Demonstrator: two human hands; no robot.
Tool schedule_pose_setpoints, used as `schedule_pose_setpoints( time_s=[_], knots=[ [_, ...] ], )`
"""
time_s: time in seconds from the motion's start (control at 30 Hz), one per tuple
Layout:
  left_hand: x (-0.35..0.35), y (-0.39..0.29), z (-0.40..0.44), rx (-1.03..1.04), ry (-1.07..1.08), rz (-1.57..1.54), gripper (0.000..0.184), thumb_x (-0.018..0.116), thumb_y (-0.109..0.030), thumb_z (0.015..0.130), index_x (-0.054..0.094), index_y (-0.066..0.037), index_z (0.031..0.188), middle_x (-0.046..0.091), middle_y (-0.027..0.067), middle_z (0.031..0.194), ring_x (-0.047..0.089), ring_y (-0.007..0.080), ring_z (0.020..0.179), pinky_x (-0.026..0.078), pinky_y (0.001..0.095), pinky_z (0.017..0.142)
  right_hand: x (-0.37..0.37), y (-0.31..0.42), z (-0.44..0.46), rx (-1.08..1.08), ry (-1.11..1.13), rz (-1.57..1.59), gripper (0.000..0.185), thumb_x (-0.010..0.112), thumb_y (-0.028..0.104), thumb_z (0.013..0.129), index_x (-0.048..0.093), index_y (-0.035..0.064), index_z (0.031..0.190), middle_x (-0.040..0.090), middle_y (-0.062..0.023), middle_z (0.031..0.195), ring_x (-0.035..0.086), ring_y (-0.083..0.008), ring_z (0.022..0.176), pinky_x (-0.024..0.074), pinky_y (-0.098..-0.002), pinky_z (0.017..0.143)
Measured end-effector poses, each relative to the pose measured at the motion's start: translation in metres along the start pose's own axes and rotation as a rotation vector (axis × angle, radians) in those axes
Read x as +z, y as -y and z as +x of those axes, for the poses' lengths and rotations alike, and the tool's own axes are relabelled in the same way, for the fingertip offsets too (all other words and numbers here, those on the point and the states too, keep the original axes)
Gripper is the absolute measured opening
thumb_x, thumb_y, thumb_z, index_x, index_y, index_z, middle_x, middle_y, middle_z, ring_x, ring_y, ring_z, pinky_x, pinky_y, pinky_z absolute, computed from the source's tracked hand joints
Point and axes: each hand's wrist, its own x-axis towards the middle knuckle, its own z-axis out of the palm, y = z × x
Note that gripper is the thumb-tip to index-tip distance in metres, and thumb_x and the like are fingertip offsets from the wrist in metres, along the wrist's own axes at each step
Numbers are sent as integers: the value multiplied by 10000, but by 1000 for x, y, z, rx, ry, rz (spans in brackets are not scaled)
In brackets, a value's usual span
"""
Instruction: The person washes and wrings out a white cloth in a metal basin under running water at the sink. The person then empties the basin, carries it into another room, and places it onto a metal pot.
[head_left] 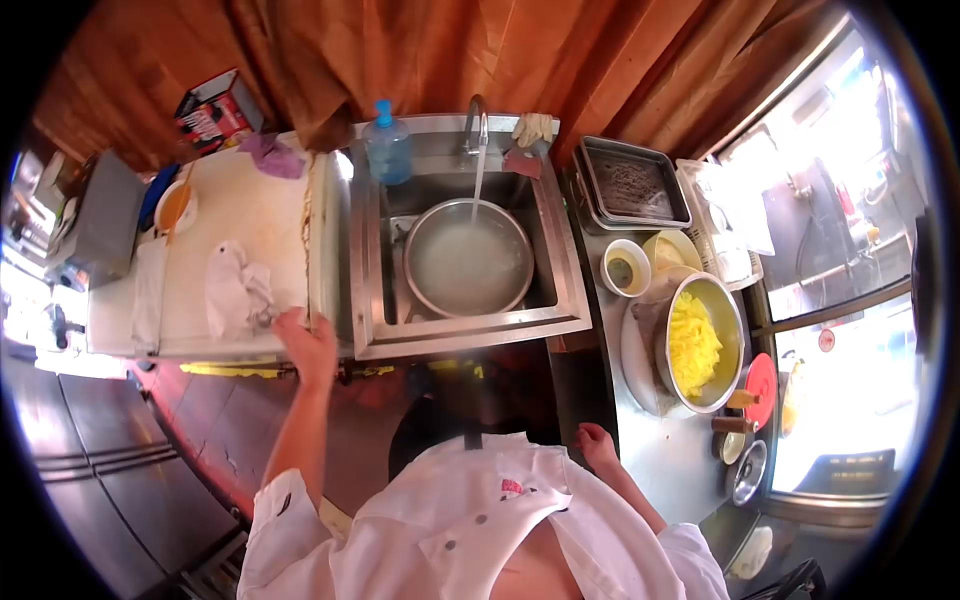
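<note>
Left hand (309, 345) at the front right corner of the white board (235, 200), fingers at the near end of the white cloth (235, 295). Fingers look partly bent, thumb side apart; can't tell if the cloth is pinched or only touched. The cloth lies crumpled toward the front of the board, just left of that hand, with a folded towel (148, 295) farther left.

Right hand (597, 444) low by the body, near the edge of the right tabletop (655, 455), fingers loosely curled, nothing visible in it; inside of the grip hidden.

Step in hand, as judged: contact or near-contact with the cloth, one-handed. Lifting it would call for closing thumb and fingers on the loose end; it should fold and drag softly rather than come up flat.

Meanwhile the tap (470, 125) runs into the pot (468, 314) in the sink (470, 336), neither hand there. Water in it is cloudy, so the level against the rim is hard to judge; overflow looks possible. The bowl (730, 335) of yellow pieces (692, 345) sits on the right tabletop, untouched.
</note>
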Motion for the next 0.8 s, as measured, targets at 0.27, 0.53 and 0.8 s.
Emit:
schedule_pose_setpoints(
  time_s=[0.27,0.53,0.8],
  knots=[
    [258,-37,-74,-458,1068,-488,430,701,-253,871,620,63,1150,692,216,1124,674,408,1012,539,451,860,19,118,-24,60,68,-265,386,629,239,959,645,5,1265,711,-204,1174,677,-334,1114,516,-386,970],
    [341,-51,-98,-1443,1098,-482,481,642,-197,879,591,19,1306,700,178,1111,677,414,989,554,523,715,-28,139,-30,48,-71,-118,288,598,148,1017,634,-4,1259,726,-82,1042,677,-154,866,544,-298,808],
    [318,-69,-83,-1093,774,-444,420,681,-253,864,684,5,1195,726,194,1081,725,351,953,561,456,768,-54,84,57,13,64,-86,305,595,186,1022,630,-3,1259,724,-86,1030,676,-152,864,556,-295,762]
  ],
)
